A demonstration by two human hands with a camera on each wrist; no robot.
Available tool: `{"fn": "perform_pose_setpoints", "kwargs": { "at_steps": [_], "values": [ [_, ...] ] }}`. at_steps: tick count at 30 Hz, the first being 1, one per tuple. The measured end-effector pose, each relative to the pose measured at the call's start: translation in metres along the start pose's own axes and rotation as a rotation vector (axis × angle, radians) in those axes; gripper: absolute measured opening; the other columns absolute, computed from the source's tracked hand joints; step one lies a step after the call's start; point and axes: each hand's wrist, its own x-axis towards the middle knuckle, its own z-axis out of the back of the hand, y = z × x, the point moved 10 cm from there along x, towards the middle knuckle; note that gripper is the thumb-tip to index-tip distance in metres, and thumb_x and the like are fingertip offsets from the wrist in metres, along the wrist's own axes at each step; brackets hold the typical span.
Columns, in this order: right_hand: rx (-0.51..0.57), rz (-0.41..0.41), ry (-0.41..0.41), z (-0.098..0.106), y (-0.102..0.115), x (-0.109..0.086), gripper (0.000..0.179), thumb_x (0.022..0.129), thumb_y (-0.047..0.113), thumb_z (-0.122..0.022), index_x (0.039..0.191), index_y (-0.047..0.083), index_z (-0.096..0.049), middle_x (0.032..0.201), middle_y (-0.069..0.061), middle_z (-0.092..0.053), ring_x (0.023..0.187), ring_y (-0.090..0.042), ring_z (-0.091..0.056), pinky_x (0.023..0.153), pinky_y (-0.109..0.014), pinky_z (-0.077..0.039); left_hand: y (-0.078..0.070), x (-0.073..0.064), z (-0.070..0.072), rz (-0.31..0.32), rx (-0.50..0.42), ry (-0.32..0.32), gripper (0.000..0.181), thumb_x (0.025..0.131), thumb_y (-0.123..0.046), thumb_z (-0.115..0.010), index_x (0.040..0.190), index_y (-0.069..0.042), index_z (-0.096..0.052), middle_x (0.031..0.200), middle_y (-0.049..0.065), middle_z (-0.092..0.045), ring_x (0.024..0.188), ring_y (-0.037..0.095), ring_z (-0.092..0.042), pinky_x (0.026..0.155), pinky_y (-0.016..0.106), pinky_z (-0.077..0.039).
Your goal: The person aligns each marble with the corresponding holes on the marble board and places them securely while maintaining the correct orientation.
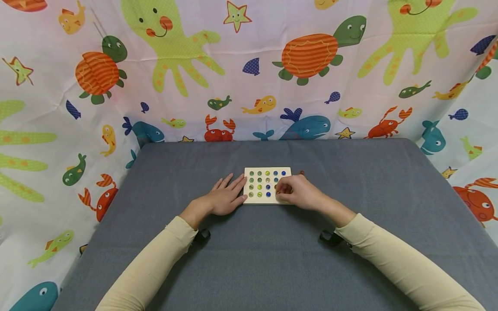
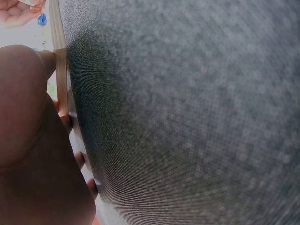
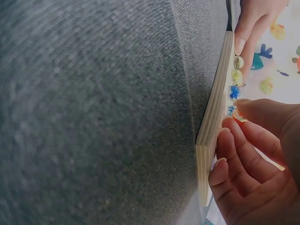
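A pale wooden board [image 1: 264, 201] lies on the grey cloth, with glass marbles in rows on it: green and clear ones to the left, yellow in the middle, blue [image 1: 268, 194] towards the right. My left hand [image 1: 224, 199] spreads its fingers against the board's left edge, thumb at the near corner. Over the right side of the board, my right hand [image 1: 301, 192] pinches an orange-tinted glass marble [image 3: 240, 117] between thumb and index finger, right at the board's surface. The right hand hides part of the rightmost column.
A small brown marble [image 1: 301, 172] sits on the cloth just right of the board, behind the right hand. Grey cloth [image 1: 249, 259] covers the table. A curtain [image 1: 249, 47] printed with sea animals hangs behind and along both sides.
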Motion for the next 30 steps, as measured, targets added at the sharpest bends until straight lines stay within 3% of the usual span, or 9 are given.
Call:
{"fn": "perform_pose_setpoints", "kwargs": {
  "at_steps": [20, 30],
  "values": [
    [-0.038, 0.033, 0.005, -0.006, 0.005, 0.002, 0.005, 0.091, 0.005, -0.076, 0.095, 0.004, -0.074, 0.078, 0.001, -0.067, 0.069, -0.012, -0.059, 0.064, -0.028, -0.049, -0.003, -0.003, 0.003, 0.002, -0.005, 0.014, 0.070, 0.109, -0.057, -0.029, 0.166, -0.027, -0.001, 0.172, -0.010, 0.003, 0.158, 0.026, 0.009, 0.125, 0.053, 0.005],
    [-0.075, 0.039, 0.008, 0.001, 0.007, -0.010, 0.015, 0.093, 0.006, -0.075, 0.107, 0.001, -0.074, 0.086, 0.001, -0.070, 0.075, -0.011, -0.061, 0.069, -0.030, -0.052, -0.004, -0.005, 0.002, -0.012, -0.013, 0.007, 0.070, 0.109, -0.057, -0.029, 0.166, -0.028, -0.001, 0.172, -0.011, 0.005, 0.158, 0.026, 0.010, 0.125, 0.053, 0.005]
  ]
}}
